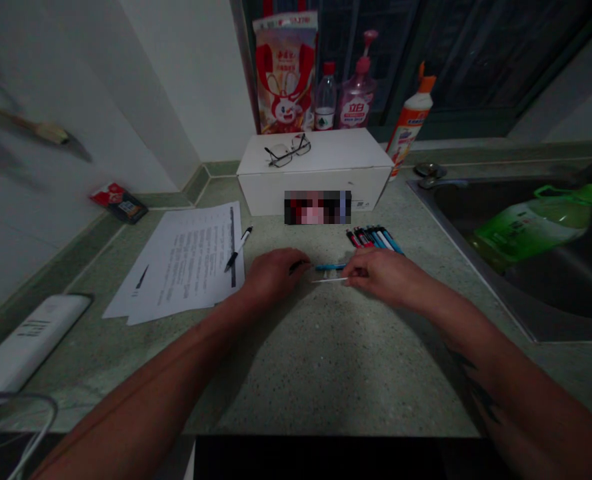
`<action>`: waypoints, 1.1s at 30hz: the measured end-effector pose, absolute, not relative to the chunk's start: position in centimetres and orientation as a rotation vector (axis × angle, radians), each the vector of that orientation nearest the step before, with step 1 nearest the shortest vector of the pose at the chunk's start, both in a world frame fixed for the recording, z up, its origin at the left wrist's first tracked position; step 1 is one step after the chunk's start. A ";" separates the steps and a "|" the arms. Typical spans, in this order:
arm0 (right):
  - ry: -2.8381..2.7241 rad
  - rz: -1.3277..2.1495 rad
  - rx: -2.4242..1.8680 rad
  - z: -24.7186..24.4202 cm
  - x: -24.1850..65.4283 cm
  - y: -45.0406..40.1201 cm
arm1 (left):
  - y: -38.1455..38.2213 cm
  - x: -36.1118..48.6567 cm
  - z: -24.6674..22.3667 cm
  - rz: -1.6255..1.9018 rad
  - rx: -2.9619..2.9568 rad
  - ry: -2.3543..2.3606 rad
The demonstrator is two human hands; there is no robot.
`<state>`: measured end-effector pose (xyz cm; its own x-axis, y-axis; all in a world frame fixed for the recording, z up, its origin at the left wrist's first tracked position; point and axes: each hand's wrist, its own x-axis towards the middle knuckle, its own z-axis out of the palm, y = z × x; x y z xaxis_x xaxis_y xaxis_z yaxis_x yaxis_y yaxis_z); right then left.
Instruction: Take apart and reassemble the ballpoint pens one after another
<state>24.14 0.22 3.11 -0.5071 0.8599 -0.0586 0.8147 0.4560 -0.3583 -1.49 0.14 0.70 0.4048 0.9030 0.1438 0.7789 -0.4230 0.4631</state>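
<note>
My left hand (275, 275) rests on the speckled green countertop (326, 373), its fingers curled around a small black pen piece (299, 267). My right hand (382, 277) pinches a blue pen piece (330, 267) and a thin white refill (329, 280), both pointing towards my left hand. Just above my hands lies a row of several pens (375, 238) with red, black and blue barrels. A black-and-white pen (238, 248) lies on the stack of printed papers (186, 260), to the left of my left hand.
A white box (316, 167) with glasses (287, 151) on top stands at the back. Behind it are a patterned bag (285, 73) and several bottles. A steel sink (526, 260) holding a green bag (536, 223) lies right. A white device (29, 340) sits front left.
</note>
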 end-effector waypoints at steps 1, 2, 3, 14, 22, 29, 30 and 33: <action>-2.564 0.521 -1.522 3.1 23.8 0.1 | 0.0 -1.3 0.7 0.500 2.378 1.430; -2.557 0.522 -1.555 3.2 23.6 -0.1 | -0.1 -1.2 0.7 0.460 2.407 1.403; -2.547 0.523 -1.579 3.3 23.4 -0.2 | -0.2 -1.1 0.7 0.425 2.426 1.383; -2.391 0.332 -1.245 2.1 20.8 -2.5 | -1.1 -0.8 0.7 0.562 2.128 1.256; -2.427 0.495 -1.089 2.3 20.3 -3.0 | -1.7 -0.3 0.3 0.698 1.814 0.994; -2.222 0.473 -1.283 2.0 20.5 -2.2 | -1.3 -0.6 1.6 0.851 1.757 1.131; -2.176 0.469 -1.318 2.1 20.6 -2.1 | -1.1 -0.7 1.8 0.898 1.751 1.186; -2.086 0.497 -1.354 2.1 20.9 -1.8 | -0.7 -0.8 1.8 0.971 1.738 1.288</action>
<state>20.86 -1.80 2.15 -0.3026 0.9118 0.2775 0.6888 0.4104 -0.5975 -0.83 -0.73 1.80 0.2051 0.9691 0.1372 0.3992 -0.2108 0.8923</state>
